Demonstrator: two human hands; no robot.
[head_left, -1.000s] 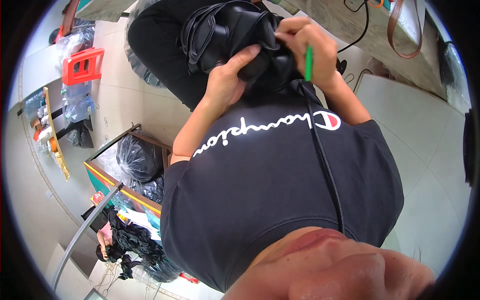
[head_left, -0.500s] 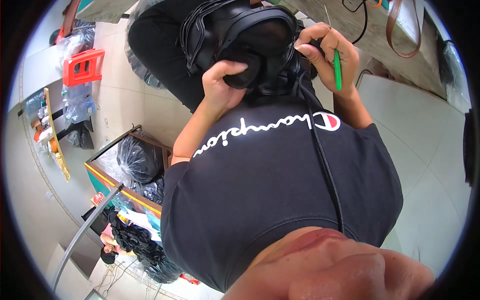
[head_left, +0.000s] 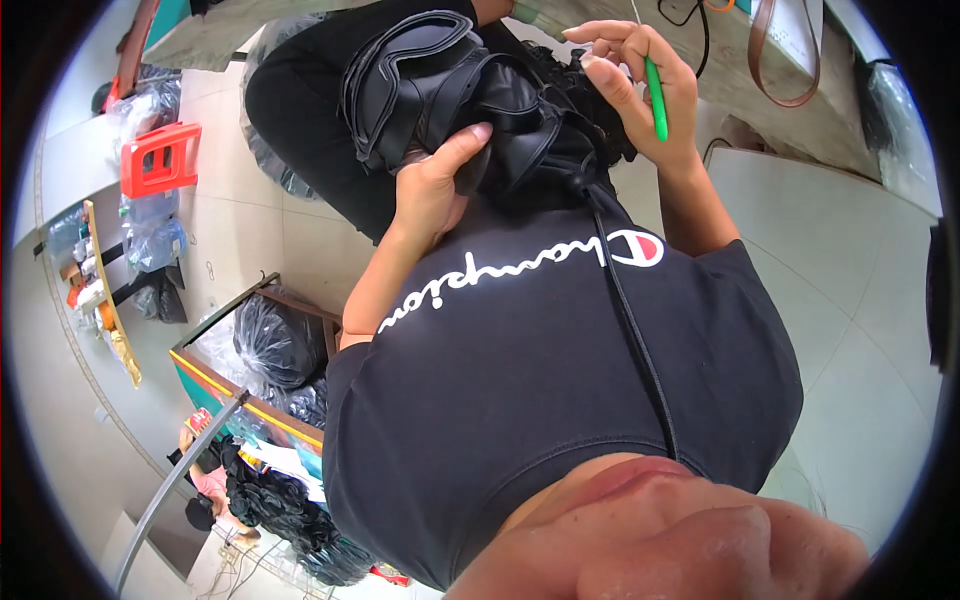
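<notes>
A bundle of glossy black leather-like pieces lies across my lap, with several layered curved flaps on its left side. My left hand is closed on the bundle's near left edge, thumb on top and the other fingers partly hidden. To the right of the bundle, my right hand is raised, thumb and forefinger apart. Its other fingers hold a slim green-handled tool with a thin metal shaft pointing up; what the tip is, I cannot make out. A black cord runs down over my dark shirt.
A worktable spans the far right, with a brown strap loop hanging at its edge. On the left stand a red plastic stool and a bin with black plastic bags. Another person is at the lower left.
My right hand has moved up and away from the black pieces with the green-handled tool. The bundle has turned and spread, its flaps now showing more. My left hand has shifted slightly left and down.
</notes>
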